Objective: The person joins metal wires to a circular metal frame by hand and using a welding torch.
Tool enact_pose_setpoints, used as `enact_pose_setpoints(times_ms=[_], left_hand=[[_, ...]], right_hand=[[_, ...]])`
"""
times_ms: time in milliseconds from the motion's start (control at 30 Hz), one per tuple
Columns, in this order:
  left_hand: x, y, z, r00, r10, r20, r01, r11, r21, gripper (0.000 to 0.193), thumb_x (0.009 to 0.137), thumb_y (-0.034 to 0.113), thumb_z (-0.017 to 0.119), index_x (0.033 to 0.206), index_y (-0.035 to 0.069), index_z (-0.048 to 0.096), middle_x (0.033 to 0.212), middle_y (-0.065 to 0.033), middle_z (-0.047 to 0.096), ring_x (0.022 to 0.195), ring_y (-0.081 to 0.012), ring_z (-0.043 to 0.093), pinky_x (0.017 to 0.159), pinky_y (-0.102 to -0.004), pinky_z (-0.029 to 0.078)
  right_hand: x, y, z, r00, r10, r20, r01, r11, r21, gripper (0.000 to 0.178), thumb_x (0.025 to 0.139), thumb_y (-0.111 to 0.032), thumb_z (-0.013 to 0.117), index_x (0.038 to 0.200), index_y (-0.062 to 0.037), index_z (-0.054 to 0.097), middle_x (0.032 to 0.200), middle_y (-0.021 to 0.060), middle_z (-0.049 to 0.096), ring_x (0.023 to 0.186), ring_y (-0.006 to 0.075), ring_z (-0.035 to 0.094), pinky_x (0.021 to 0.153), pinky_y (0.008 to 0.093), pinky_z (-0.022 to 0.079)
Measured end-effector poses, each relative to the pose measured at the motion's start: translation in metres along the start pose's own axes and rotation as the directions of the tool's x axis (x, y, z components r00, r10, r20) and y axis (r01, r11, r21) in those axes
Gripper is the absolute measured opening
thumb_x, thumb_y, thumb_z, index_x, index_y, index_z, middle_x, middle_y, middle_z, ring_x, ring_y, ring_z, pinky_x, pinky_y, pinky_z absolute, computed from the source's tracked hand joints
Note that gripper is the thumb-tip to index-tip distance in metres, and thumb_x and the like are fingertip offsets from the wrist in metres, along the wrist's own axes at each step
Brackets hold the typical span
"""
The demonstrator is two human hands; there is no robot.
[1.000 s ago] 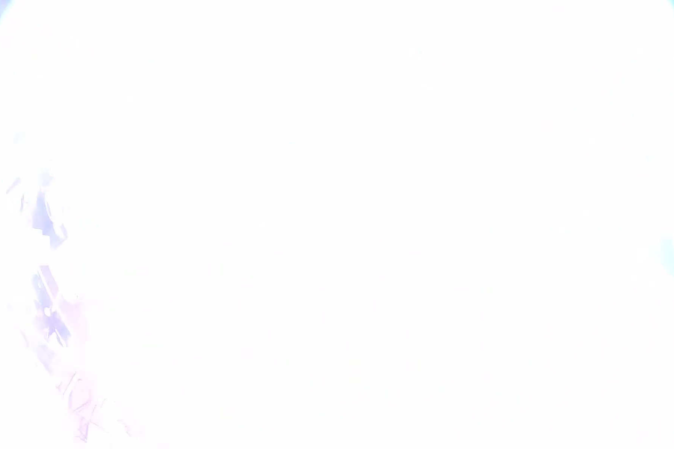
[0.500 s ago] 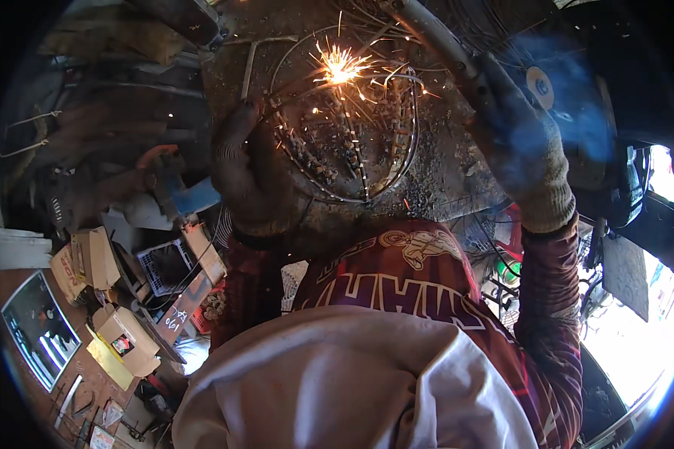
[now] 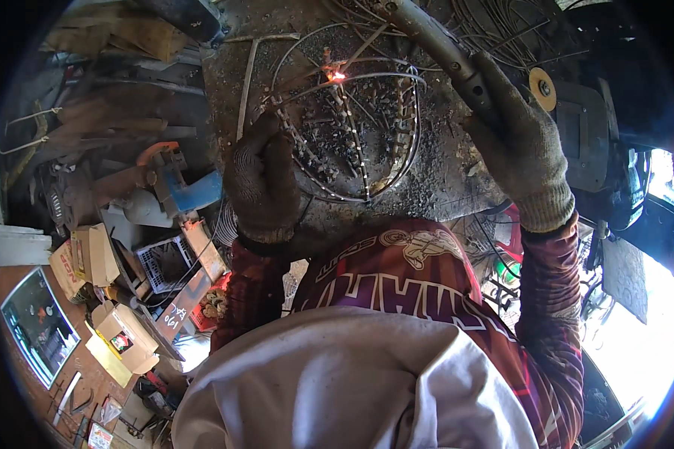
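A wire frame of bent metal rods (image 3: 365, 172) sits on the dark, gritty metal worktable (image 3: 457, 176) in front of me. On its upper crossing a joint (image 3: 336, 75) glows orange. My left hand (image 3: 262, 176), in a dark knitted glove, is closed at the frame's left side, its fingertips on the rod there. My right hand (image 3: 524, 142), in a grey knitted glove, grips a welding electrode holder (image 3: 434, 45), a long grey handle slanting up and left. From its far end a thin electrode rod (image 3: 368, 43) slopes toward the glowing joint. The glove hides part of the handle.
Coiled wire (image 3: 494, 30) lies at the back right. A grinding disc (image 3: 542, 88) stands right of my right hand. To the left are a blue and orange tool (image 3: 191, 188), a grey plastic crate (image 3: 165, 266), open cardboard boxes (image 3: 123, 340) and a glass panel (image 3: 41, 325).
The bright burst of sparks has died down to a small orange glow, and the blue smoke near my right hand has thinned. My left hand has shifted slightly right; the right stays nearly in place.
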State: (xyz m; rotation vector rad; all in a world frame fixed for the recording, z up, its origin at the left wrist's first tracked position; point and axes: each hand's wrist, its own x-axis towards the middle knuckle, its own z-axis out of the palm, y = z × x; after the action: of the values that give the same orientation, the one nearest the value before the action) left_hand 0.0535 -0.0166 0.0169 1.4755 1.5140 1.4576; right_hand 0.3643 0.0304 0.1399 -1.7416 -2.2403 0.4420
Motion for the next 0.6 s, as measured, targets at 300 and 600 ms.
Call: enact_pose_setpoints(times_ms=[300,600], left_hand=[[-0.002,-0.015,-0.020,0.981,0.182,0.062,-0.192,0.921,0.339,0.031,0.104,0.027,0.061,0.125,0.005,0.068,0.107,-0.0102,0.070,0.087,-0.0278,0.067,0.079,-0.0392,0.056],[-0.008,-0.008,0.007,0.978,0.177,-0.110,-0.164,0.980,0.116,0.026,0.106,0.018,0.060,0.118,-0.004,0.068,0.117,-0.0139,0.070,0.109,-0.0229,0.066,0.094,-0.0381,0.054]], right_hand=[[-0.007,0.036,0.013,0.953,-0.270,-0.139,0.246,0.955,-0.165,0.053,0.086,-0.008,0.081,0.136,-0.0011,0.064,0.122,0.0234,0.071,0.107,0.0356,0.073,0.091,0.0396,0.059],[-0.001,0.001,0.009,0.991,-0.102,-0.087,0.106,0.994,0.042,0.066,0.090,-0.013,0.073,0.152,-0.0177,0.053,0.124,0.0210,0.069,0.113,0.0407,0.068,0.093,0.0458,0.058]])
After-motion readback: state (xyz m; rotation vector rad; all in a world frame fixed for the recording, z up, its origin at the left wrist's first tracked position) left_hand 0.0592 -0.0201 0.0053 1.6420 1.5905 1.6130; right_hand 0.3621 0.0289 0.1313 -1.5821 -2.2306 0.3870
